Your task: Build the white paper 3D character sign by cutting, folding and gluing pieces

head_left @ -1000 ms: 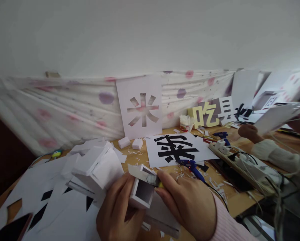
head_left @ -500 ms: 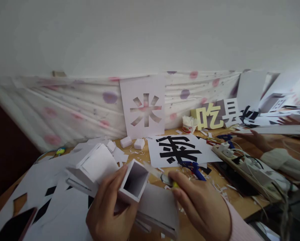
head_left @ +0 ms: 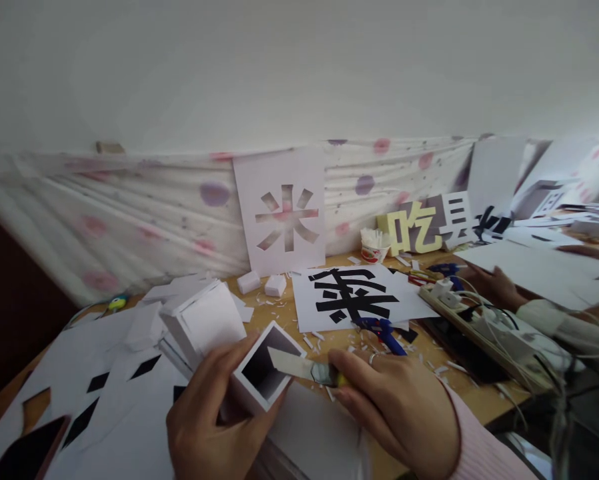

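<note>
My left hand [head_left: 204, 413] is wrapped round a white foam-board structure [head_left: 214, 320] made of several box-like arms. One hollow square end faces up between the thumb and fingers, and another arm spreads out below, partly under my right hand. In my right hand [head_left: 399, 407] is a utility knife [head_left: 294, 365], gripped by its handle with the blade extended. Its blade lies across the rim of the hollow end, the tip over the opening; whether it touches the rim I cannot tell. My left palm hides part of the structure.
White sheets with cut-outs [head_left: 124, 407] cover the left side. Beyond are small white blocks [head_left: 275, 285], a sheet with a black character [head_left: 409, 300], a blue glue gun [head_left: 389, 337] and scraps. Right, a power strip [head_left: 484, 333] with cables; past it, another person's hand [head_left: 499, 287] by a white board [head_left: 529, 267].
The knife blade has swung from beside the hollow end to over its opening. The structure has turned slightly in my left hand. The other person's board and hand have shifted.
</note>
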`<state>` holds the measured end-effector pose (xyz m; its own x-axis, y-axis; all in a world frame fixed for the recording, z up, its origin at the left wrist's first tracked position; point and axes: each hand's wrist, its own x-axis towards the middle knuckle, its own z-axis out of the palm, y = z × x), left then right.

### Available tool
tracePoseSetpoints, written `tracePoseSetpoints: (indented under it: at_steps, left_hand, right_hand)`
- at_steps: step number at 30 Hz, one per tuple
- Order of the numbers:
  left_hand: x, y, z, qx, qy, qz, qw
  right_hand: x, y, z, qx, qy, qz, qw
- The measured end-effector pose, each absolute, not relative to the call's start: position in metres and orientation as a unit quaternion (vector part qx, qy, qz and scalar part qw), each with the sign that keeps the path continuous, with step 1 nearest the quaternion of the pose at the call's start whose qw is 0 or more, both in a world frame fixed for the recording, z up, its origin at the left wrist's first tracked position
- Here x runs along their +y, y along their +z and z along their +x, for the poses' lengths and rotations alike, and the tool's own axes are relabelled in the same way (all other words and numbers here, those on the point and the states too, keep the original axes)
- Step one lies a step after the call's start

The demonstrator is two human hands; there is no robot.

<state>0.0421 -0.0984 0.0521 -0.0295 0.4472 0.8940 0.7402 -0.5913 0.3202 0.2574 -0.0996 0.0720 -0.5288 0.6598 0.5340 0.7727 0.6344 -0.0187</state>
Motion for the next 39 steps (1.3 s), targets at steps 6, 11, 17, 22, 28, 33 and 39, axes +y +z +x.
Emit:
tracePoseSetpoints:
  at_steps: [6,11,17,22,28,33,39]
  left_hand:
    - [-0.115,0.065,0.036,-0.468,-0.583,-0.661,-0.066]
    - [-0.109,0.072,0.035,-0.453,-0.525,-0.695,-0.191]
    - [-0.103,0.071,0.034,-0.407,-0.512,-0.730,-0.202]
    - [-0.101,0.067,0.025,-0.381,-0.492,-0.763,-0.174]
    - [-0.095,0.065,0.024,-0.382,-0.494,-0.754,-0.203]
    - [-0.093,0.069,0.021,-0.388,-0.491,-0.727,-0.283]
    - [-0.094,0.067,0.017,-0.410,-0.507,-0.659,-0.374]
  right_hand:
    - [-0.078,0.066,0.292,-0.817,-0.185,-0.483,0.256]
    - [-0.089,0.072,0.294,-0.878,-0.014,-0.393,0.273]
    - [-0.098,0.078,0.279,-0.923,0.024,-0.341,0.175]
    - [-0.096,0.079,0.283,-0.934,0.000,-0.324,0.153]
    - [-0.096,0.070,0.285,-0.925,-0.076,-0.330,0.171]
    - [-0.076,0.044,0.297,-0.884,-0.137,-0.382,0.234]
    - [-0.062,0.037,0.314,-0.819,-0.114,-0.479,0.295]
